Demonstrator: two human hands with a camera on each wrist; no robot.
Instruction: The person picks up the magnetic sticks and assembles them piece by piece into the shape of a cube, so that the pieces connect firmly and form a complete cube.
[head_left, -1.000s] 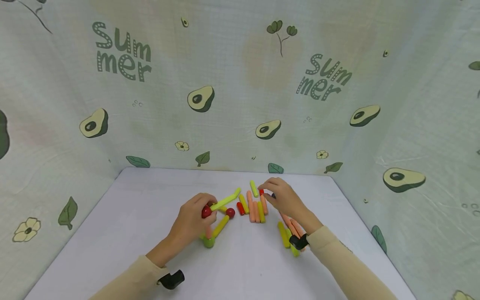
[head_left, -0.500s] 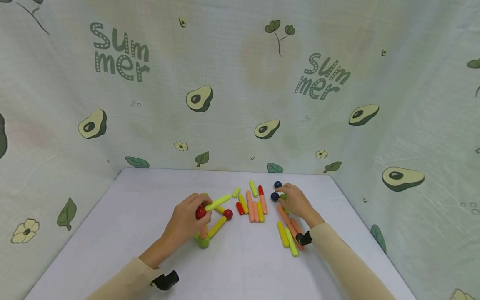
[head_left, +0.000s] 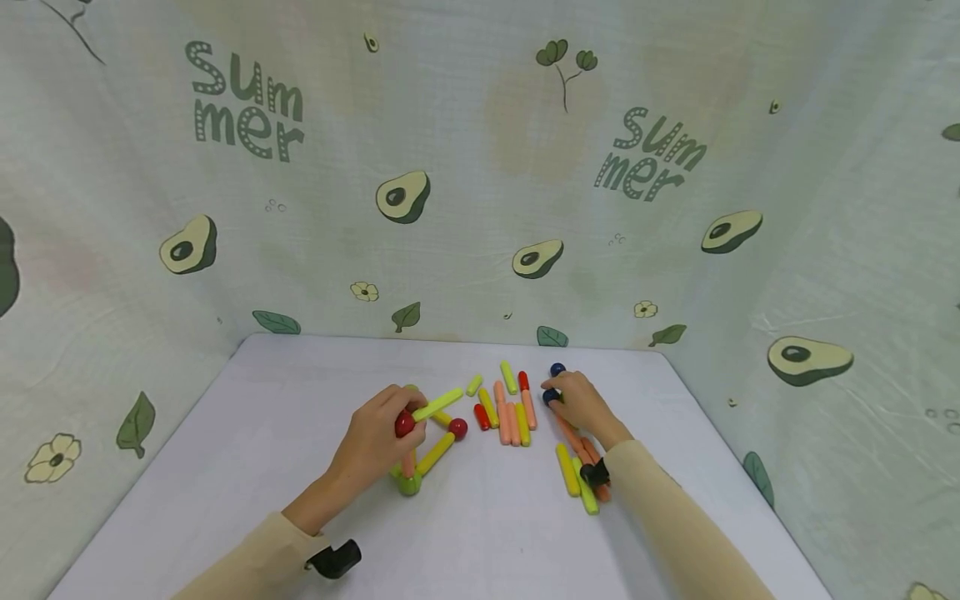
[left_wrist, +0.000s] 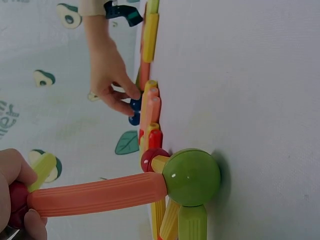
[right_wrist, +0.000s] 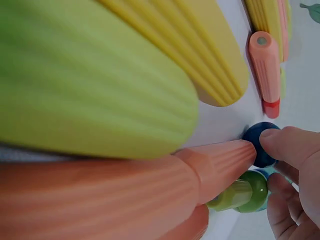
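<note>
My left hand grips a red ball at the top of a frame of magnetic building sticks and balls. A lime stick juts from that ball to the right. Below it an orange stick runs down to a green ball on the table. Another red ball and a yellow stick belong to the frame's base. My right hand pinches a dark blue ball between thumb and fingers. Close to those fingers sits a green ball with a lime stick.
Between the hands lie several loose sticks, among them an orange stick, a short red stick and a lime stick. A second blue ball is behind the right hand. Yellow stick and others lie near the right wrist.
My right hand has gone from the red stick at the back rightward to the blue balls and taken hold of one. The left hand shifted slightly left and lowered the frame's top, lime stick included.
</note>
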